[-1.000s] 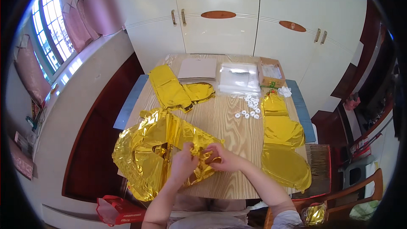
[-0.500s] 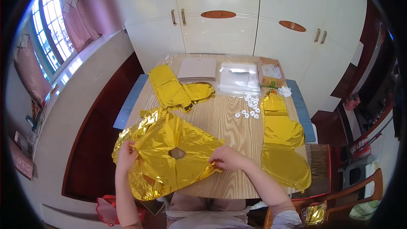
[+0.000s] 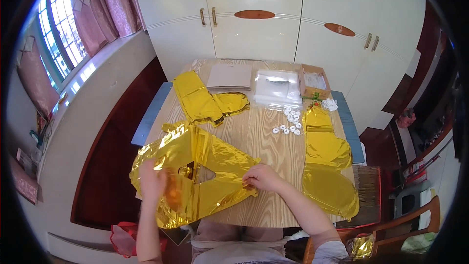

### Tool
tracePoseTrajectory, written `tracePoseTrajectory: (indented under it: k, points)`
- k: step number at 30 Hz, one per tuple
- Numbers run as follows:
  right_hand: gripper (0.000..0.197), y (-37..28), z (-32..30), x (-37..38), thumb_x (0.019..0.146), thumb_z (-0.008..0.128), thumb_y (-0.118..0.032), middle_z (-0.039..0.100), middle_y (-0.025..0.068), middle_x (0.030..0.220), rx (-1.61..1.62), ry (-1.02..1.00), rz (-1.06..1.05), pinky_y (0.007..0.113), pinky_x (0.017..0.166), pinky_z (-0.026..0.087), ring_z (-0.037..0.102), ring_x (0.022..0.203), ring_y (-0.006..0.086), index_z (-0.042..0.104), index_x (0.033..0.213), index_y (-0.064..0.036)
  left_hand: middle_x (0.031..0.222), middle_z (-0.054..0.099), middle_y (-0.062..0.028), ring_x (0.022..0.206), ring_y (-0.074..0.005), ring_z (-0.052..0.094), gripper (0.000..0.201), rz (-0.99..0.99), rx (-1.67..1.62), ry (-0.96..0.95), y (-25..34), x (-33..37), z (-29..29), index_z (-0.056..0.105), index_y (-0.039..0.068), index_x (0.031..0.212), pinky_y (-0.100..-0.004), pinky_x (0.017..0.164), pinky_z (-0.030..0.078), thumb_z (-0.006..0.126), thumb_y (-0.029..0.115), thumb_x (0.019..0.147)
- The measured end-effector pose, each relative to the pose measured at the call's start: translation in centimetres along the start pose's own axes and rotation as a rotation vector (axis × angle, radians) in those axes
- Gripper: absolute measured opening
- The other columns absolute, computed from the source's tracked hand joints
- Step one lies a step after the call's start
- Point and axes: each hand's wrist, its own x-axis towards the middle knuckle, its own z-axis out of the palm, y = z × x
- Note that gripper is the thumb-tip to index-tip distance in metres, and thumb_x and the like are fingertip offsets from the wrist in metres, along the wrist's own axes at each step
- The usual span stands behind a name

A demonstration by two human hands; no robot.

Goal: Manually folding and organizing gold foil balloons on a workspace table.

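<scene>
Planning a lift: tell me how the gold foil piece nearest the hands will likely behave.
The gold foil piece is probably floppy, given its creases and folds. Its thin-looking edges suggest it's light for its size. The glossy surface may be slippery.

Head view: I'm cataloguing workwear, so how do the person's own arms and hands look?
The left hand and right hand are ungloved, the forearms bare, with no watch or band visible. A pale right sleeve shows; no left sleeve does.
</scene>
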Motion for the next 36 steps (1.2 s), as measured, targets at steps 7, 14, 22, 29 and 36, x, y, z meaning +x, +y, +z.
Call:
tracePoseTrajectory:
  k: [7, 14, 22, 29, 36]
  points:
    - [0.011, -0.3, 0.0, 0.0, 0.075, 0.068, -0.015, 0.065, 0.006, 0.081, -0.002, 0.113, -0.053, 0.037, 0.079, 0.046, 0.061, 0.083, 0.0258, 0.067, 0.083, -0.0087, 0.084, 0.064, -0.0129, 0.085, -0.0309, 0.061, 0.027, 0.35, -0.291, -0.41, 14.8, -2.4, 1.9, 0.063, 0.005, 0.086, -0.0421, 0.072, 0.05, 0.069, 0.028, 0.075]
    - [0.024, 0.0, -1.6, -0.3, 0.073, 0.073, -0.026, 0.061, 0.0023, 0.099, -0.147, 0.174, 0.065, 0.039, 0.093, 0.035, 0.05, 0.107, 0.0238, 0.064, 0.091, -0.0128, 0.068, 0.061, -0.015, 0.067, -0.0337, 0.062, 0.015, 0.161, -0.196, -0.295, 12.6, -1.0, 2.4, 0.06, 0.005, 0.077, -0.0458, 0.059, 0.05, 0.061, 0.02, 0.079]
    - [0.028, 0.5, -0.7, -0.3, 0.077, 0.071, -0.036, 0.057, 0.0045, 0.097, -0.147, 0.14, 0.072, 0.039, 0.092, 0.033, 0.048, 0.104, 0.0235, 0.066, 0.082, -0.0094, 0.069, 0.06, -0.0178, 0.073, -0.0363, 0.059, 0.022, -0.152, -0.073, -0.3, 3.4, -2.2, 0.5, 0.059, 0.001, 0.072, -0.0459, 0.064, 0.046, 0.064, 0.022, 0.079]
    - [0.022, 0.2, -0.3, -0.5, 0.075, 0.07, -0.029, 0.054, 0.0056, 0.097, -0.26, 0.228, 0.091, 0.039, 0.089, 0.033, 0.045, 0.104, 0.0259, 0.065, 0.069, -0.0082, 0.074, 0.062, -0.0166, 0.076, -0.036, 0.06, 0.02, -0.417, 0.105, -0.195, -4.1, -4.3, 0.3, 0.06, 0.001, 0.075, -0.0455, 0.065, 0.047, 0.064, 0.021, 0.078]
    - [0.013, -0.1, 0.2, -0.3, 0.074, 0.068, -0.022, 0.056, 0.0048, 0.088, -0.306, 0.31, 0.143, 0.04, 0.085, 0.036, 0.048, 0.097, 0.0248, 0.066, 0.072, -0.0089, 0.085, 0.062, -0.0196, 0.082, -0.0365, 0.059, 0.026, -0.616, 0.264, -0.234, -8.1, -5.8, -0.3, 0.06, 0.0, 0.088, -0.0441, 0.071, 0.049, 0.067, 0.022, 0.078]
